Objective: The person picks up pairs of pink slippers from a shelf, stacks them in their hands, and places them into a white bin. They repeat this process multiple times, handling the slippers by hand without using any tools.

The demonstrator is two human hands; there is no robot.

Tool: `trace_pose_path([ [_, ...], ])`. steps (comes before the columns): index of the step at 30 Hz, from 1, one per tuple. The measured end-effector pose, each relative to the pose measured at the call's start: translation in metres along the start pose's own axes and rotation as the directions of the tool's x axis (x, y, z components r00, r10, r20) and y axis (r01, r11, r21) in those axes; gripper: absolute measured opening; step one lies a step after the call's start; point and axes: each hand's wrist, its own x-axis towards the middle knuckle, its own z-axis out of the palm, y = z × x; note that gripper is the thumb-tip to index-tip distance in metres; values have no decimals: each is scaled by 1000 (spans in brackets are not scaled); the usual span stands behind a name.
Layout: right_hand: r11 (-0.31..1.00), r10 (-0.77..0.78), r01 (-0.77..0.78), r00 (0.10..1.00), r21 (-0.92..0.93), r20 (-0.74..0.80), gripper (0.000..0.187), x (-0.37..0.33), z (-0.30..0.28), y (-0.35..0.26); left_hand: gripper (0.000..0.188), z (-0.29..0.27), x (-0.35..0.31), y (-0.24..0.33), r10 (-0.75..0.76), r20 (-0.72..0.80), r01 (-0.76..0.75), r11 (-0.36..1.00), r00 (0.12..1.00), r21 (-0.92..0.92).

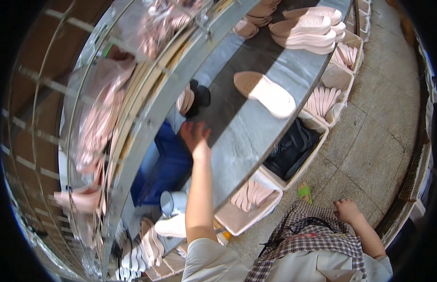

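Observation:
My left hand stretches over the grey tabletop, fingers spread and nothing in them. Just beyond its fingertips stand a small pale pink stack of shoe parts and a black object whose kind I cannot make out. Farther right on the table lies a single pale pink shoe sole. Several more soles are stacked at the far end. My right hand hangs beside my checked apron, holding nothing, its fingers loosely bent and apart.
A blue bin and a light mug stand left of my left forearm. White baskets with pink soles and a black item line the table's right edge. A metal-framed shelf with bagged pink parts rises on the left.

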Motion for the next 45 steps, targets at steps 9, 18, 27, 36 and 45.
trace_pose_path([
  [9, 987, 131, -133, 991, 92, 32, 33, 74, -38, -11, 55, -96, 235, -126, -402, -337, 360, 915, 851, -184],
  [18, 995, -33, 29, 999, 100, 33, 26, 96, -46, -7, 31, -139, 280, -137, -453, -158, 397, 870, 877, -292],
  [27, 707, -285, 589, 744, 392, -604, 47, 95, -191, -25, 52, 5, -8, 1, -751, 169, 637, 392, 638, -663],
  [36, -274, 172, 590, 807, 759, -565, 96, 102, -288, -89, 71, 162, -183, 47, -575, 464, 688, 717, 674, -111],
  [45, -308, 391, 630, 767, 713, -508, 93, 85, -271, -29, 39, 83, 108, -65, 212, 587, -622, 199, 782, 757],
])
